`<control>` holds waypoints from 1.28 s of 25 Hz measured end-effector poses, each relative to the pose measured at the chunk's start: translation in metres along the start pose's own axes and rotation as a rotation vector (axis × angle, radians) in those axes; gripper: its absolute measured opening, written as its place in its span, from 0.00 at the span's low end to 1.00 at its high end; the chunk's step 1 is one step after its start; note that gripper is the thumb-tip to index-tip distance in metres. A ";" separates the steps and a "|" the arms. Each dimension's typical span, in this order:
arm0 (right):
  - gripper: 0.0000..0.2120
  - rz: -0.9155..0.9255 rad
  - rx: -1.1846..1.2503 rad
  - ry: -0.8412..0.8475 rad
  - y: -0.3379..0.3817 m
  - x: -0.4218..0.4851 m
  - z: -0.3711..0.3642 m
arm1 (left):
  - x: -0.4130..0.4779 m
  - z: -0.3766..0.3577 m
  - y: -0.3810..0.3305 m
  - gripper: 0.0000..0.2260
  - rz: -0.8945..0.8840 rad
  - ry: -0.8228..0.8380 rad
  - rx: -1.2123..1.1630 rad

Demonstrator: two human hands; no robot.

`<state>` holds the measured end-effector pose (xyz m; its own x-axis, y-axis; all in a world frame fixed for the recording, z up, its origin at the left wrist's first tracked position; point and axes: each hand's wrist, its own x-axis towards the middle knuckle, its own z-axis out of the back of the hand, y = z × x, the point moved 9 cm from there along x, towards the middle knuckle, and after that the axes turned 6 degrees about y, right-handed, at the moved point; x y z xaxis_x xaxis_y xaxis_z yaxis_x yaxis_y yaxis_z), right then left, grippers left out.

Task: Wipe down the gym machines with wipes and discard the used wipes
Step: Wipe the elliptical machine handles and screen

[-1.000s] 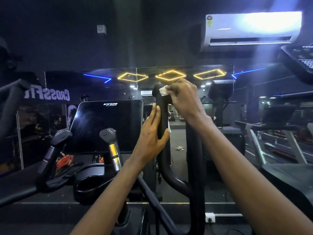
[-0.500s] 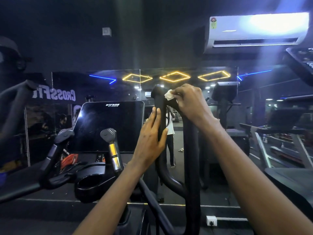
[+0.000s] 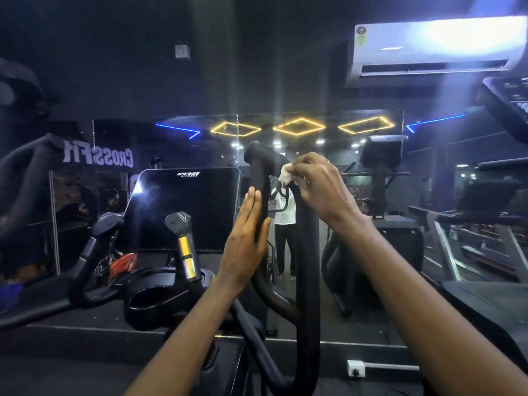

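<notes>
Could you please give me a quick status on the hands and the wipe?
Left hand flat against black handlebar. Right hand pinching white wipe on the bar. Nothing in the way.

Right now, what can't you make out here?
- Wipe: mostly hidden inside the right hand, head view.
- Handle: its part behind the left hand is covered.
- Screen: dark, nothing readable but the logo.
- Neighbouring console: cut off by the right edge.

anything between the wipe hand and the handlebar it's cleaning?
Nothing visible. The right hand presses the wipe straight onto the black handlebar near its top. The left hand lies flat on the bar lower down, clear of the wipe.
</notes>
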<state>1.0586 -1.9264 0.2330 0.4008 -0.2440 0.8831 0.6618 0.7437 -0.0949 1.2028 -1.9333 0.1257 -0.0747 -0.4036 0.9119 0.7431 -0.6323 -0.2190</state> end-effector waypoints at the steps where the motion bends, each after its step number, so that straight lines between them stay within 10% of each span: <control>1: 0.09 -0.005 0.015 -0.027 0.000 0.001 0.002 | -0.002 0.000 0.001 0.27 0.026 -0.016 -0.027; 32: 0.11 -0.031 0.201 -0.089 0.001 -0.143 -0.026 | -0.041 -0.006 -0.004 0.28 0.084 0.028 0.088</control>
<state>1.0184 -1.9068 0.0948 0.3187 -0.2195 0.9221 0.5296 0.8481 0.0189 1.1990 -1.9182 0.0868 -0.0276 -0.4721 0.8811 0.8032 -0.5352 -0.2616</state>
